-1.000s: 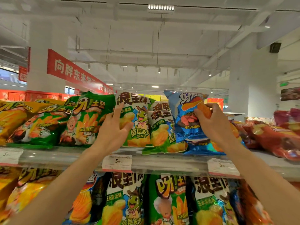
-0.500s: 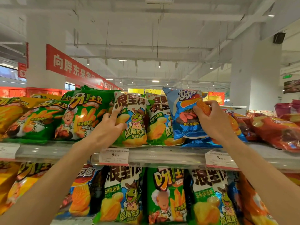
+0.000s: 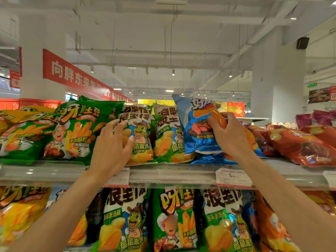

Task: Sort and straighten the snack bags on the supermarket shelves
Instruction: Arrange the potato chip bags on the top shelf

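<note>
While red bags (image 3: 298, 144) flank, frog bag (image 3: 140, 140) crowds blue bag (image 3: 198, 131).

The left hand (image 3: 111, 151) has slid left off the frog bag (image 3: 140, 139), fingers now straightened.

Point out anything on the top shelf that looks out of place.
The blue bag, gripped by the right hand, stands tilted among green-and-white frog bags. Left of them, green fry bags lean over instead of standing upright.
</note>
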The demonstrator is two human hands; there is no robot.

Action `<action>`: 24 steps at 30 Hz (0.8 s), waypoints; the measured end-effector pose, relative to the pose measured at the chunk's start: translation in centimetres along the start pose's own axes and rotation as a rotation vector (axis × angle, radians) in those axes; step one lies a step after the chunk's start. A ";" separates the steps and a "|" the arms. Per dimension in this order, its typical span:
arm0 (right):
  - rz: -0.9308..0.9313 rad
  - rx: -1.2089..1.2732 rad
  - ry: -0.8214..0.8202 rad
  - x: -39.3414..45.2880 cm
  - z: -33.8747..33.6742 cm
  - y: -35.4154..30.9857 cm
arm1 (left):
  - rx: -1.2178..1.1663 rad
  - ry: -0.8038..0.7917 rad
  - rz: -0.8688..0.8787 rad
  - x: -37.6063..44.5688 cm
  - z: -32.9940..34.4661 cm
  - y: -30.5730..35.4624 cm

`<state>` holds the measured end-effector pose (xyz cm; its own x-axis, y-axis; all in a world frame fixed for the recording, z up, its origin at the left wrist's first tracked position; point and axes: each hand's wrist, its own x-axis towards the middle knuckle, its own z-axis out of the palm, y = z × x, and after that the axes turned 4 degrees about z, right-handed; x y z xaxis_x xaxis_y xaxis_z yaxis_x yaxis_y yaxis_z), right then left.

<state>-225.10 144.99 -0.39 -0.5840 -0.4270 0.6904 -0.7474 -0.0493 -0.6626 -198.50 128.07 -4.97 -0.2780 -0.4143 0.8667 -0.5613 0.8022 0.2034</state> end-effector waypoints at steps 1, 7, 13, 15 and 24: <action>0.001 0.016 0.014 0.1 -0.4 0.2 | 0.000 0.039 0.031 0.1 0.1 0.5; 0.025 0.114 0.085 1.6 -4.4 2.2 | -0.079 0.064 0.227 0.6 1.9 6.8; 0.056 0.088 0.123 3.1 -8.5 5.9 | -0.103 -0.147 0.342 1.6 6.0 13.5; 0.074 0.068 0.113 3.5 -9.5 7.5 | -0.043 -0.209 0.379 2.0 7.3 15.2; 0.198 -0.354 -0.091 3.6 -11.4 13.3 | -0.013 -0.397 0.331 2.5 10.9 17.4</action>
<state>-240.74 153.13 -3.39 -0.7090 -0.4760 0.5204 -0.6953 0.3484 -0.6286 -217.48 136.31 -4.19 -0.7146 -0.2668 0.6466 -0.3845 0.9221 -0.0445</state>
